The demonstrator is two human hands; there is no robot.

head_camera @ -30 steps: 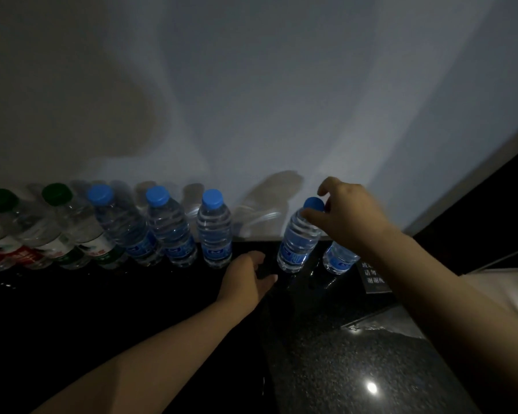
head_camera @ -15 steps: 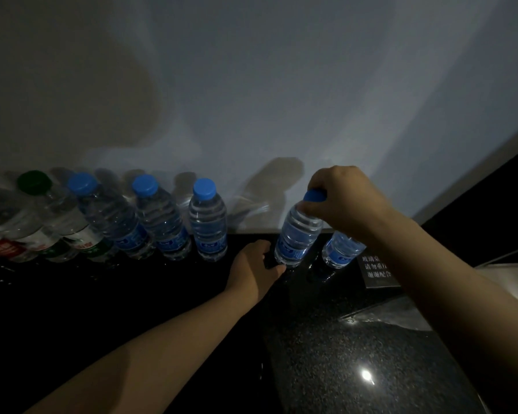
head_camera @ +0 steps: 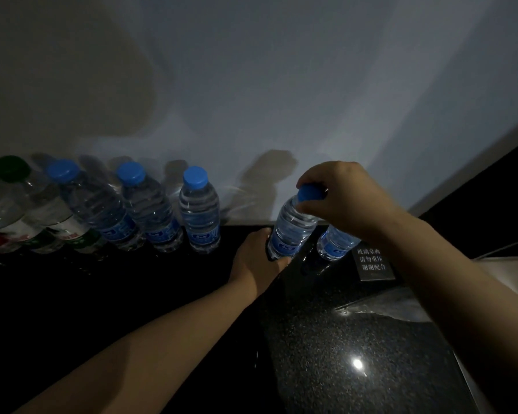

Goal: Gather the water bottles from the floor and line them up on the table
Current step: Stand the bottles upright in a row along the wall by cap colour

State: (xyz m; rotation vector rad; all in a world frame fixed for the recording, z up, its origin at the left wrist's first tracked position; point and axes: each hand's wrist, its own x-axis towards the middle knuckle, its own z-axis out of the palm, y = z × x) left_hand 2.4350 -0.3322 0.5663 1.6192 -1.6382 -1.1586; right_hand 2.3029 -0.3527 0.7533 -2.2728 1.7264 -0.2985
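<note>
A blue-capped water bottle (head_camera: 290,231) stands slightly tilted on the dark table (head_camera: 356,339) by the wall. My right hand (head_camera: 344,201) pinches its cap from above. My left hand (head_camera: 256,262) grips its base from the near side. Behind my right wrist stands another blue-capped bottle (head_camera: 337,245), partly hidden. To the left runs a row along the wall: three blue-capped bottles (head_camera: 199,213) (head_camera: 148,210) (head_camera: 95,210), then green-capped bottles (head_camera: 39,210) at the frame's edge.
A small dark sign with white characters (head_camera: 371,262) stands right of the bottles. The wall (head_camera: 281,100) rises directly behind the row. A pale surface (head_camera: 509,273) lies beyond the table's right edge. A lamp glare (head_camera: 357,363) shines on the polished tabletop.
My left hand has moved forward from the tabletop to the bottle's base and now grips it. My right hand kept the cap. The view shifted, pushing the row leftward.
</note>
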